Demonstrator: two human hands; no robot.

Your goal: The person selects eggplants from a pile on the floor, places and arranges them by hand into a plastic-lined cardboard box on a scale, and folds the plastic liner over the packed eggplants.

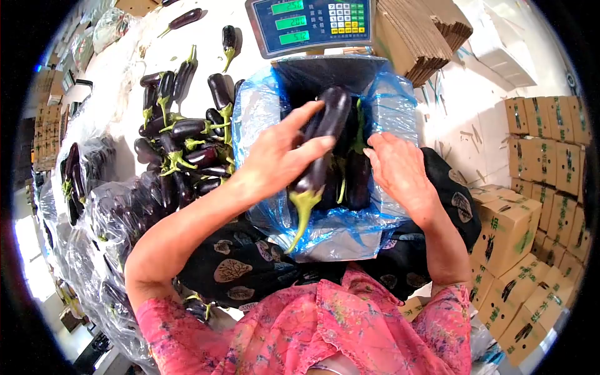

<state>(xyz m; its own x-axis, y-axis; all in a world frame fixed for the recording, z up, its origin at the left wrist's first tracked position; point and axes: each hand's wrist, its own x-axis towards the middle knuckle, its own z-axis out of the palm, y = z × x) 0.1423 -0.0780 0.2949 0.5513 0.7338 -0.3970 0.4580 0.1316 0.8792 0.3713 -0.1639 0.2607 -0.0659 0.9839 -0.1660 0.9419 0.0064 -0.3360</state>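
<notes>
My left hand (281, 153) is closed round a dark purple eggplant (334, 115) above a box (344, 245) lined with blue plastic (394, 100). The eggplant tilts, its green stem pointing down toward the box's near edge. Further eggplants (357, 178) lie inside the box. At the box's right side, my right hand (397, 169) has its fingers bent over the inner edge, beside the eggplants; whether its fingertips grip anything is hidden.
Behind the box stands a scale display (312, 25). Loose eggplants (187, 129) are heaped to the left, near clear plastic (119, 206). Flattened cardboard (409, 37) lies at the back right. Printed cartons (509, 231) are stacked at the right.
</notes>
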